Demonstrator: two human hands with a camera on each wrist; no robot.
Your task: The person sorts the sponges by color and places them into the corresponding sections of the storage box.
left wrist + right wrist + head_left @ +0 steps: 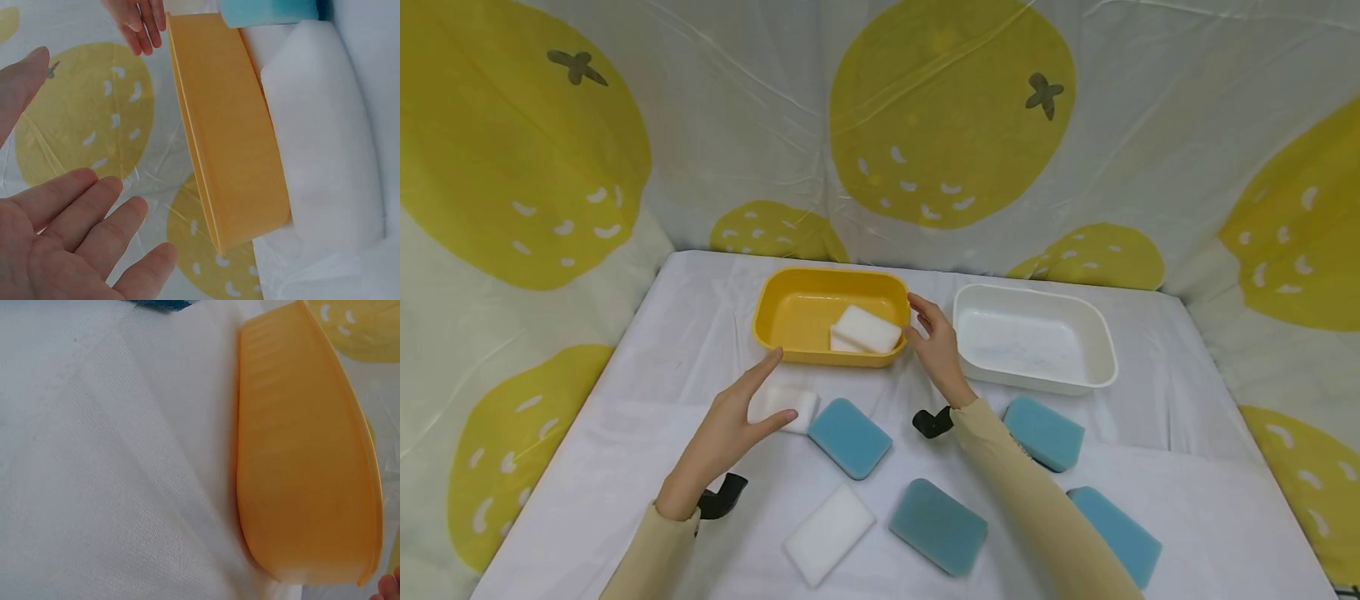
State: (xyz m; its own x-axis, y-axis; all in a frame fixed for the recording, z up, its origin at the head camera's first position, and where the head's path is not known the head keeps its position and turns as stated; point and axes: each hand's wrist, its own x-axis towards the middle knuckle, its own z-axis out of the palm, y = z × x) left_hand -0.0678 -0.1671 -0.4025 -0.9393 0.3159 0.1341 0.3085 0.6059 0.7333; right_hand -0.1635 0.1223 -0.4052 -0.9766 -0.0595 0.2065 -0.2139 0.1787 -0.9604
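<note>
A yellow plastic tub [820, 358] stands at the back of the table, with two white sponges [867, 328] stacked in its right end. My right hand [937, 346] is at the tub's right end, fingertips right at the rim and fingers loosely extended. Spread wide, my left hand [722, 433] hovers in front of the tub's left corner, over another white sponge [793, 407] that it partly hides. In the left wrist view its fingers [94, 234] are straight and hold nothing. Beside that sponge lies a blue sponge [850, 438].
A white tub [1037, 380] sits to the right of the yellow one. Nearer lie a white sponge [830, 534], a blue-green sponge [938, 527] and two blue sponges [1047, 433] at right, partly behind the right sleeve. A lemon-print cloth [955, 108] hangs behind the table.
</note>
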